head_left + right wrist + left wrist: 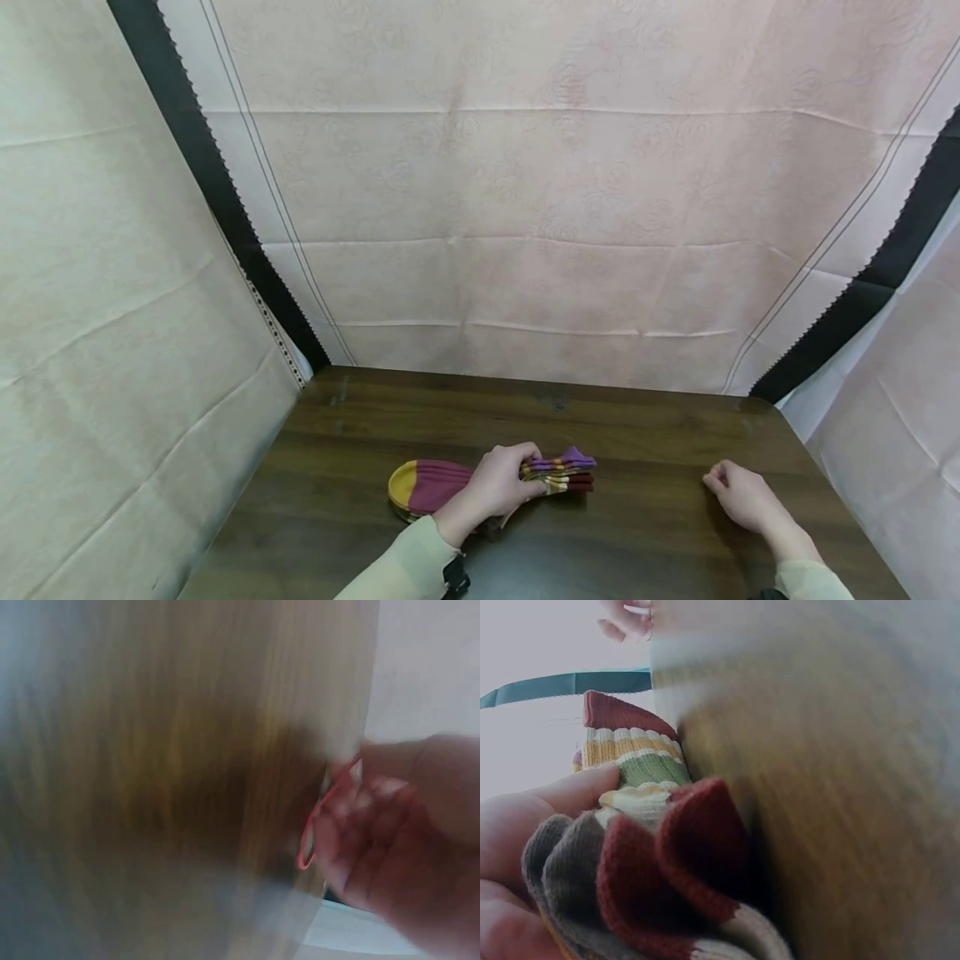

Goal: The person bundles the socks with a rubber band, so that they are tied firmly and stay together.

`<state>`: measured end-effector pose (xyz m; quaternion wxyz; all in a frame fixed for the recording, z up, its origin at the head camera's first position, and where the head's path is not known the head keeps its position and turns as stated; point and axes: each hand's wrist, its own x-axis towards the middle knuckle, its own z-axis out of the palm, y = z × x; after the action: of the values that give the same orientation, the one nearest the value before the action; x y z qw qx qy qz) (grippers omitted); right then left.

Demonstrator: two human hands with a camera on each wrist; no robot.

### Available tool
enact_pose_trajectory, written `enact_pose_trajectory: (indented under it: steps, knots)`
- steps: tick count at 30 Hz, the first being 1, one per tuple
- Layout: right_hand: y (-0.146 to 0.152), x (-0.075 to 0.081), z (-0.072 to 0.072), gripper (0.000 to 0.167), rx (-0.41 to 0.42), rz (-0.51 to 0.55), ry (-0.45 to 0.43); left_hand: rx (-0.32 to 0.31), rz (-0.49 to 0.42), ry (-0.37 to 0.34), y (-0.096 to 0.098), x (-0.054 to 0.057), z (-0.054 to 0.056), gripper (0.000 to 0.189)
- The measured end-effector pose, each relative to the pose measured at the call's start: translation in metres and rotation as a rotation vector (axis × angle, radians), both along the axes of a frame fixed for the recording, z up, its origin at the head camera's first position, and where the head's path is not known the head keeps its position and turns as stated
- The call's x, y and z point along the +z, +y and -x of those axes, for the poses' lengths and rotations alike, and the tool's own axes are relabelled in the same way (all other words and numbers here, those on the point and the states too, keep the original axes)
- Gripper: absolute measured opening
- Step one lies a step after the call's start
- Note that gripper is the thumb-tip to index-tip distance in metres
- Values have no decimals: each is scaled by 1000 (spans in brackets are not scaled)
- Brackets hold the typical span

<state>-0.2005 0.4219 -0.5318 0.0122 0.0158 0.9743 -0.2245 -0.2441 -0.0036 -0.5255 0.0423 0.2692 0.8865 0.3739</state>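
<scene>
A stack of striped knit socks [438, 483] lies on the table, folded together, with mauve and yellow at the left end and purple, yellow and dark red cuffs at the right. My left hand [495, 482] grips the bundle from above near its cuffs. In the left wrist view, dark red, grey, white, green and mustard parts of the socks [656, 769] show beside my fingers. Off to the right, my right hand [746, 498] is over the table with curled fingers. The right wrist view shows a thin red elastic band [304, 844] pinched between its thumb and fingers.
The dark brown wooden table [637, 450] spans the lower part of the head view. Pale fabric walls [525, 208] with black trim bands [217, 183] rise behind it and on both sides.
</scene>
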Motion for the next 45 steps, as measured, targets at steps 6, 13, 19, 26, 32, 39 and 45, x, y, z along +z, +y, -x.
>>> enact_pose_trajectory:
  steps: [6,13,19,26,32,39,45]
  knots:
    - [-45,-5,4,25,-67,594,-12,9,7,4,0,0,-1,20]
    - [-84,-9,4,39,269,1475,-334,12,-2,-27,0,-1,0,19]
    - [-109,-10,-3,27,336,1406,-443,14,-6,-19,-1,-1,1,19]
    - [-116,-7,-8,15,187,1268,-405,10,6,-7,-1,1,-1,19]
    - [-123,-3,-12,32,72,1093,-301,8,-4,1,-1,2,-2,19]
    - [-147,-2,-10,88,84,1104,-302,17,-3,-14,-3,2,-2,20]
    - [-165,1,4,101,104,1193,-394,-18,51,36,-3,3,-2,21]
